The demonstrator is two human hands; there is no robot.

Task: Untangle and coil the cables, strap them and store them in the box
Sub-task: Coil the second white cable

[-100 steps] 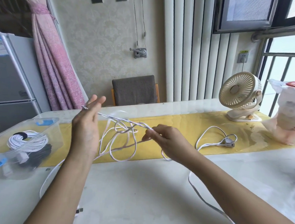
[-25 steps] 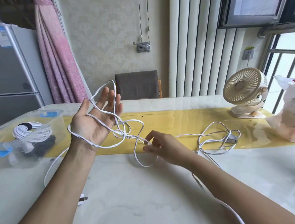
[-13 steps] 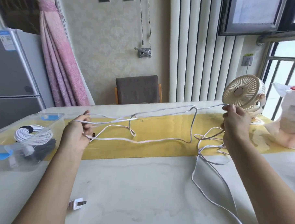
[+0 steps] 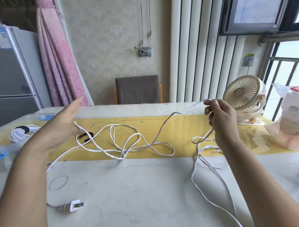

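A long white cable lies in loose loops on the yellow runner, and its white plug rests on the near table. My right hand is raised in front of the fan and pinches a stretch of this cable, which sags down to the loops. My left hand hovers with straight fingers above the cable's left end and holds nothing. A black strap lies on the runner just right of that hand. The clear plastic box at the left edge holds a coiled white cable.
A cream desk fan stands at the back right, with a white plastic bag beside it. A grey chair sits behind the table. More cable trails off the near right edge.
My left hand has let go of the cable and opened. The stretched cable has dropped into loose loops on the runner. My right hand still holds its stretch near the fan.
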